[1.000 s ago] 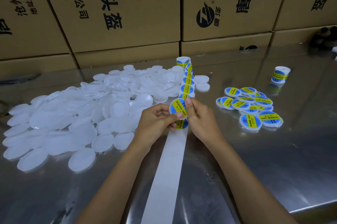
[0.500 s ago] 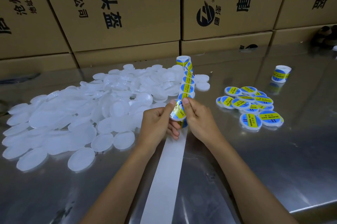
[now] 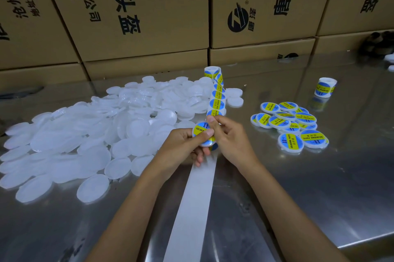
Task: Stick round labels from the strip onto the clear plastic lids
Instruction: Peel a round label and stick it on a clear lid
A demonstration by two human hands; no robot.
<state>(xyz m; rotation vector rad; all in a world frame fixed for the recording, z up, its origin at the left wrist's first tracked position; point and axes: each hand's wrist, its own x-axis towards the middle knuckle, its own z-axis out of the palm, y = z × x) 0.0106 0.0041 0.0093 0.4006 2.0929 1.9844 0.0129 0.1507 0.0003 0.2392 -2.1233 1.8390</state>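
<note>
Two hands meet just in front of the label strip (image 3: 217, 99). A second ago the round label stood half-lifted off the backing; now it lies flat on a clear lid (image 3: 203, 134), which the left hand (image 3: 183, 147) grips, thumb across its face. The right hand (image 3: 231, 139) pinches the strip's edge beside it. This lid looks labelled and ready for the finished pile (image 3: 287, 126) to the strip's right; unlabelled lids (image 3: 85, 133) lie to its left.
</note>
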